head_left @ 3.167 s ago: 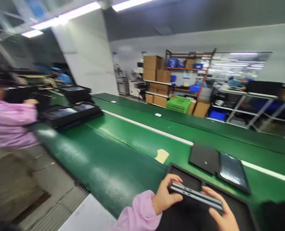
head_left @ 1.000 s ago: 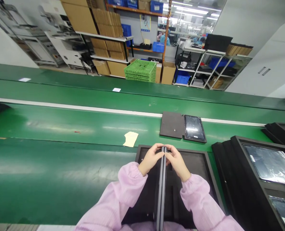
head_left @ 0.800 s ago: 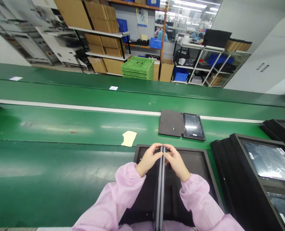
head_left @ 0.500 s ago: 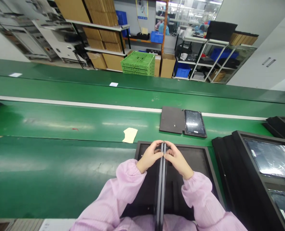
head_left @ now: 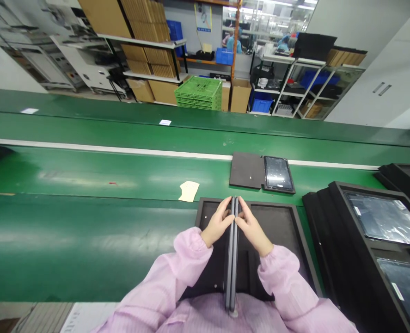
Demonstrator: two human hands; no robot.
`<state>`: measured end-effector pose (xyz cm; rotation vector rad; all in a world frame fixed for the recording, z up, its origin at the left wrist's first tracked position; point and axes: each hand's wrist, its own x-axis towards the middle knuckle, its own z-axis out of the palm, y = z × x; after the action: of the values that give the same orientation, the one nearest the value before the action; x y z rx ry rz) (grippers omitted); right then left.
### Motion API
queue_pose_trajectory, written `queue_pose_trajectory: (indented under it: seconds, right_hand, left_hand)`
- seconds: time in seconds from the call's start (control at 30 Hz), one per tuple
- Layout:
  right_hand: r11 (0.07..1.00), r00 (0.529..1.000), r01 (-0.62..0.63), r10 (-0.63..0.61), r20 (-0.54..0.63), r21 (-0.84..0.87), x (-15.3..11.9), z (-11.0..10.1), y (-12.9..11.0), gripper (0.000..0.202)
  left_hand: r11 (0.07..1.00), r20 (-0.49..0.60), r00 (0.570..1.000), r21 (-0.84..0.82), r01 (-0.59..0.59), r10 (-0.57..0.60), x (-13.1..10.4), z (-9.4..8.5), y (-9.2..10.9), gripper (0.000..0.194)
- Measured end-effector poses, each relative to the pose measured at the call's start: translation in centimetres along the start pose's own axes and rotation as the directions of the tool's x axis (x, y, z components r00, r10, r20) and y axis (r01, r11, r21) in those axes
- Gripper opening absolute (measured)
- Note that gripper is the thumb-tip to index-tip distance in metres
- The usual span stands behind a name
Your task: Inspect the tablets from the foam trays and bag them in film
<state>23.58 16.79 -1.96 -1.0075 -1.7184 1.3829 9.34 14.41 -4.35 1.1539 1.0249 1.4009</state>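
Two slim dark tablets stand on edge, pressed side by side, seen edge-on: the left tablet [head_left: 230, 263] and the right tablet [head_left: 234, 263]. Their near ends reach my clothing. My left hand [head_left: 217, 225] grips the far end of the left tablet, fingers along its outer face and thumb on the edge. On the other side my right hand [head_left: 253, 227] holds the right tablet the same way, the two thumbs almost meeting. Beneath both hands lies a black foam tray [head_left: 274, 222] with shallow recesses. The tablets' broad faces are mostly hidden.
Stacked black foam trays [head_left: 333, 259] on the right hold tablets under film [head_left: 388, 217]. Further back on the green bench [head_left: 97, 231], a tablet [head_left: 278, 173] lies beside a dark flat panel [head_left: 247, 170]. A yellow paper piece [head_left: 189, 190] lies left of it.
My fingers have straightened along the tablets' outer faces instead of curling over the far end. The tablets' near ends now show against my clothing. The view has shifted slightly.
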Motion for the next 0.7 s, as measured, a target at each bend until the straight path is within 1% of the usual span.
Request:
queue_pose_trajectory:
  seconds: [0.03,0.07,0.1,0.13,0.17,0.2,0.23,0.27,0.3,0.33,0.37,0.43,0.47,0.5,0.57,0.6,0.63,0.7]
  right_hand:
    - [0.994,0.995,0.082,-0.086,-0.047,-0.073,-1.1,0.6,0.4,0.066]
    - [0.975,0.980,0.174,-0.186,-0.072,-0.141,-2.3,1.3,1.0,0.063]
    - [0.944,0.954,0.267,-0.288,-0.086,-0.194,-3.7,2.0,1.7,0.061]
    - [0.916,0.927,0.341,-0.365,-0.086,-0.213,-5.0,2.9,2.6,0.057]
    - [0.905,0.911,0.378,-0.401,-0.097,-0.197,-6.2,3.8,3.5,0.052]
    - [0.912,0.904,0.380,-0.402,-0.148,-0.155,-7.1,4.6,4.2,0.047]
    - [0.926,0.906,0.364,-0.377,-0.194,-0.098,-7.8,5.4,4.8,0.044]
    - [0.941,0.913,0.337,-0.335,-0.234,-0.033,-8.1,6.0,5.0,0.043]
    - [0.952,0.921,0.305,-0.287,-0.264,0.029,-8.1,6.4,4.8,0.042]
    - [0.958,0.928,0.275,-0.242,-0.284,0.079,-7.8,6.6,4.2,0.043]
    - [0.961,0.931,0.252,-0.207,-0.302,0.117,-7.4,6.7,3.2,0.043]
    - [0.962,0.923,0.218,-0.147,-0.356,0.167,-6.4,6.2,0.5,0.046]
    - [0.960,0.919,0.201,-0.116,-0.377,0.194,-5.8,5.8,-1.0,0.046]
    - [0.957,0.920,0.180,-0.083,-0.383,0.226,-5.4,5.3,-2.4,0.046]
    - [0.943,0.929,0.136,-0.015,-0.369,0.304,-4.6,4.6,-4.7,0.045]
    - [0.933,0.933,0.116,0.016,-0.360,0.340,-4.3,4.4,-5.5,0.045]
    - [0.923,0.933,0.098,0.044,-0.356,0.373,-3.9,4.2,-6.0,0.046]
    - [0.907,0.927,0.068,0.096,-0.362,0.416,-3.1,4.1,-6.5,0.047]
  left_hand:
    - [1.000,-0.013,1.000,0.010,-0.018,0.019,-1.2,0.3,-0.7,0.063]
    - [0.999,-0.024,0.999,0.016,-0.039,0.039,-2.7,0.7,-1.6,0.064]
    - [0.998,-0.023,0.998,0.020,-0.055,0.055,-4.2,1.1,-2.6,0.066]
    - [0.995,-0.030,0.995,0.016,-0.100,0.100,-5.8,1.4,-3.6,0.068]
    - [0.993,-0.049,0.992,0.010,-0.114,0.114,-7.3,1.8,-4.6,0.066]
    - [0.994,-0.071,0.991,0.017,-0.112,0.113,-8.5,2.1,-5.5,0.064]
    - [0.991,-0.102,0.986,0.034,-0.128,0.131,-9.5,2.3,-6.0,0.062]
    - [0.988,-0.132,0.980,0.063,-0.142,0.149,-10.0,2.6,-6.1,0.059]
    - [0.982,-0.161,0.971,0.102,-0.162,0.177,-10.1,2.8,-5.7,0.057]
    - [0.971,-0.190,0.958,0.145,-0.191,0.217,-10.0,3.0,-4.8,0.054]
    - [0.955,-0.213,0.940,0.190,-0.227,0.266,-9.6,3.2,-3.5,0.052]
    - [0.916,-0.228,0.902,0.258,-0.307,0.367,-8.4,3.8,-0.1,0.047]
    - [0.894,-0.207,0.887,0.276,-0.352,0.413,-7.8,4.1,1.7,0.045]
    - [0.883,-0.169,0.885,0.274,-0.380,0.434,-7.2,4.4,3.4,0.043]
    - [0.903,-0.129,0.911,0.244,-0.353,0.391,-6.1,5.0,6.1,0.041]
    - [0.923,-0.131,0.929,0.223,-0.312,0.346,-5.7,5.2,6.9,0.040]
    - [0.942,-0.151,0.942,0.203,-0.266,0.299,-5.2,5.4,7.4,0.040]
    - [0.968,-0.205,0.953,0.164,-0.192,0.223,-4.4,5.4,7.8,0.038]
